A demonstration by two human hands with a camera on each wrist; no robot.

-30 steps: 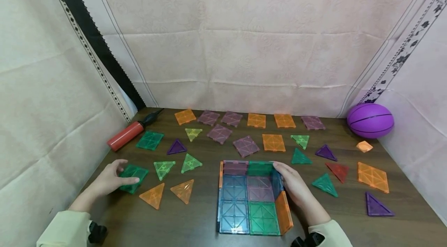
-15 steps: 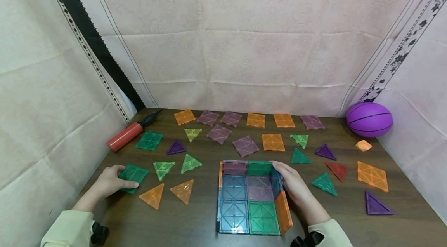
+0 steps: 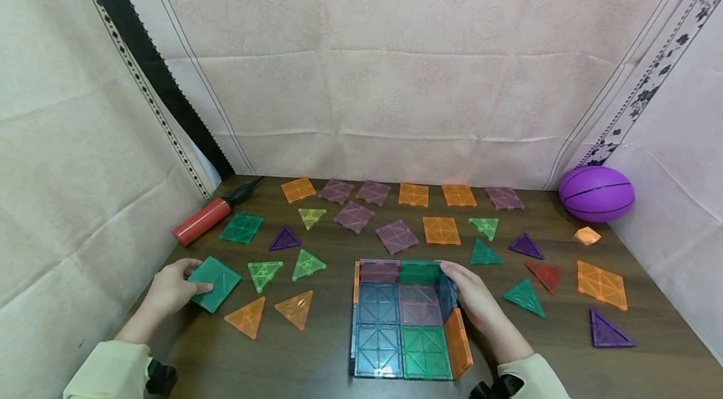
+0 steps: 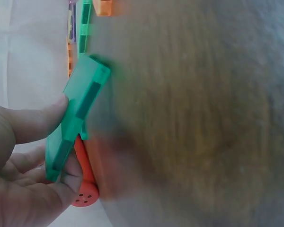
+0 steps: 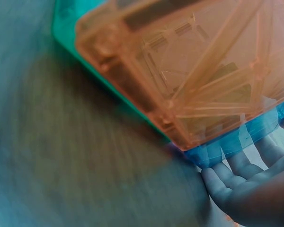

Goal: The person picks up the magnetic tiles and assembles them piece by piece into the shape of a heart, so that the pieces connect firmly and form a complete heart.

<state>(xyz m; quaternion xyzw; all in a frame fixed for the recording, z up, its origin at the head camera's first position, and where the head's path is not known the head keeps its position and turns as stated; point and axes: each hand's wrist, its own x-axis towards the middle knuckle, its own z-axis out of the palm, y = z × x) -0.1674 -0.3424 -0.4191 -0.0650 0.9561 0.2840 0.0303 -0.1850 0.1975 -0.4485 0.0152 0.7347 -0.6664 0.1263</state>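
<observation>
Your L. hand [image 3: 172, 289]: fingers pinch green sq. tile [image 3: 217, 284], just tipped up off counter [image 3: 277, 361], prob. movable. R. hand [image 3: 479, 302]: fingers loosely extended agst. blue wall [image 3: 448, 293].

Red cylinder [image 3: 201, 221] with black tapered end [image 3: 245, 191] lies diagonally, back left of wooden table [image 3: 282, 361]. Purple ball [image 3: 596, 194], black seam lines, back right. Pale cloth [image 3: 384, 85] behind and both sides; black strip [image 3: 154, 63] left, floral trim [image 3: 648, 93] right.
</observation>
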